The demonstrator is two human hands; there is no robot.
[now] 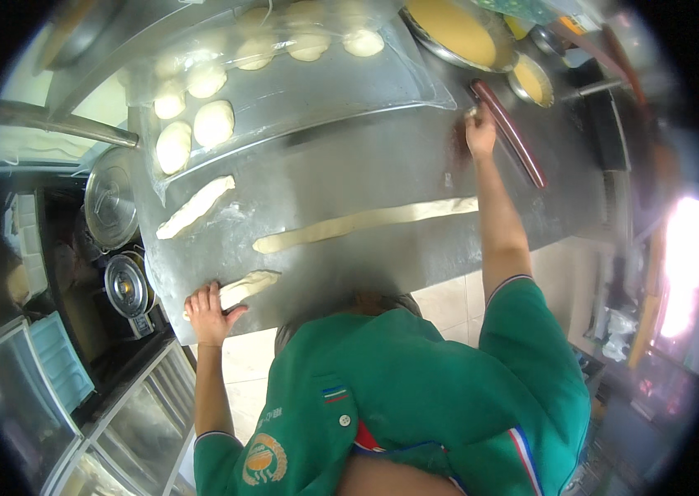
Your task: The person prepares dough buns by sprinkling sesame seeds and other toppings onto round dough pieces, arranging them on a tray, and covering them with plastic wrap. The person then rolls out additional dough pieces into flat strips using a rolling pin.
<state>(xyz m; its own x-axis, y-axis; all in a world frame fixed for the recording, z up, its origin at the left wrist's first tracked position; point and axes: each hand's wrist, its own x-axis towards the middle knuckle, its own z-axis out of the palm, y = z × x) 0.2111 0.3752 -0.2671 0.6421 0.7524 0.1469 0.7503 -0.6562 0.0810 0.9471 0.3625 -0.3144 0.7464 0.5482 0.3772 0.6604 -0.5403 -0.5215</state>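
Observation:
My left hand (208,313) lies over one end of a short dough strip (250,287) at the table's near left corner, thumb spread to the side. My right hand (480,133) reaches to the far right of the steel table, just left of a dark red rolling pin (511,135). Its fingers are bent around something small and whitish that I cannot make out. A long, thin dough strip (362,224) runs across the middle, its right end meeting the outline of my right forearm. Another short dough strip (195,208) lies at the left.
Several dough balls (213,123) sit on a metal tray (300,102), partly under clear plastic film. A large bowl (455,34) and a smaller bowl (532,80) hold yellow contents at the back right. Lidded pots (126,285) stand beyond the table's left edge.

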